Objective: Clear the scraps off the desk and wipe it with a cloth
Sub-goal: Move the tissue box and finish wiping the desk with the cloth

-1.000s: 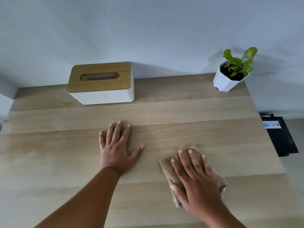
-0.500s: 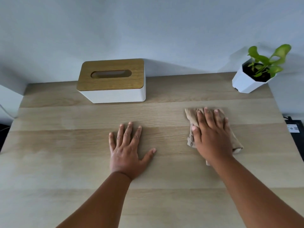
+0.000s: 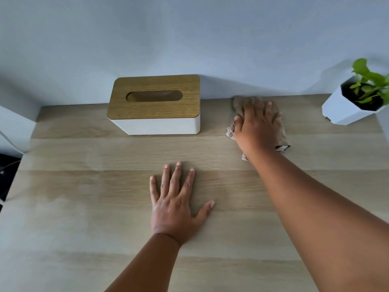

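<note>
The cloth [image 3: 283,142] is tan and crumpled, lying flat on the desk [image 3: 84,207] at its far edge by the wall, between the tissue box [image 3: 154,104] and the plant pot [image 3: 345,110], mostly hidden. The desk is pale wood-grain with lengthwise plank bands.

Hidden and cut off
The right hand [image 3: 257,126] covers most of the cloth [image 3: 283,140]; the plant pot [image 3: 345,110] runs off the right edge.

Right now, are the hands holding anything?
Not gripping anything. The right hand presses flat on the middle of the brown cloth, with its edges sticking out around it. The left hand rests flat on the bare desk.
</note>
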{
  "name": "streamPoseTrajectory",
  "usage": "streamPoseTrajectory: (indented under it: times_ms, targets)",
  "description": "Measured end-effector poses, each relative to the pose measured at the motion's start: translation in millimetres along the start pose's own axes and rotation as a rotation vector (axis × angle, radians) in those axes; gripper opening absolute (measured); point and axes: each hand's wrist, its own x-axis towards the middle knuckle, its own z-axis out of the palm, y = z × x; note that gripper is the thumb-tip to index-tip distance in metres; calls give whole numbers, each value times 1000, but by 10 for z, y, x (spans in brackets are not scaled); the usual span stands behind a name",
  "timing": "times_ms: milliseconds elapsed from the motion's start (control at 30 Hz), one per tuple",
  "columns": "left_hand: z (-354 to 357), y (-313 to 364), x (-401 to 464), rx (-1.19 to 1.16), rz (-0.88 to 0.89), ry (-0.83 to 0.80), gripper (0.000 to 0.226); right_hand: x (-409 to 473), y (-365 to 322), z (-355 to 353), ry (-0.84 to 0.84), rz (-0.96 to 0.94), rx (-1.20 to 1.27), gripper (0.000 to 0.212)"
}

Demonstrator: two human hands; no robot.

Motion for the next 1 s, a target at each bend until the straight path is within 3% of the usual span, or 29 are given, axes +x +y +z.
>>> streamPoseTrajectory:
  times_ms: [333,600,800,1000]
  targets:
    - [-26,1,13,-5,-4,-23,93,-45,-585,205,-39,-234,-5,56]
    - [-40,0,19,-3,-8,-16,93,-548,82,82,-86,-447,-162,63]
    - [-9,-13,2,-20,-8,7,93,-615,920,-193,-79,-272,-154,67]
    - [13,-23,-4,-28,2,26,93,-216,1155,-310,-44,-14,-148,71]
